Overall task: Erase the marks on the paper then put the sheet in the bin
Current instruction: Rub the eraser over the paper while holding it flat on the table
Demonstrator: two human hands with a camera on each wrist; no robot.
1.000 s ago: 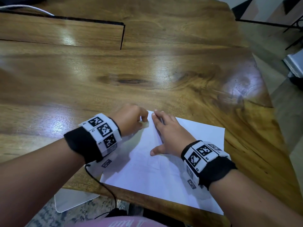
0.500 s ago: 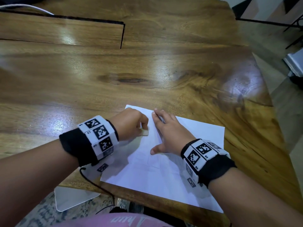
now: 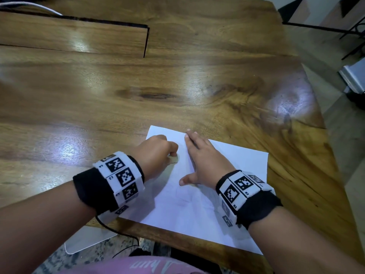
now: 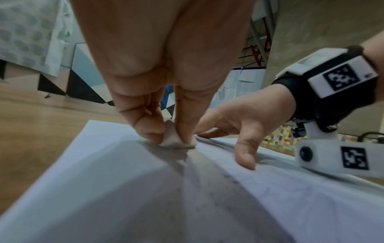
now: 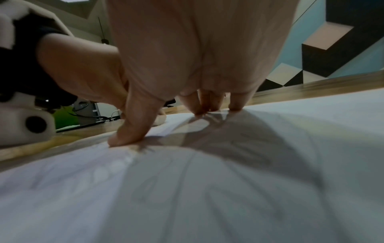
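- The paper [image 3: 199, 204] is a white sheet lying flat on the wooden table [image 3: 177, 86], at its near edge and right of the middle, turned a little askew, with its near right corner reaching past the table's edge.
- Faint grey pencil marks [image 3: 183, 194] show across the sheet's middle; they are too pale to tell what they draw.
- The eraser [image 4: 176, 139] is a small, pale, worn lump, its underside touching the paper near the sheet's far left corner. In the head view it is almost wholly hidden.
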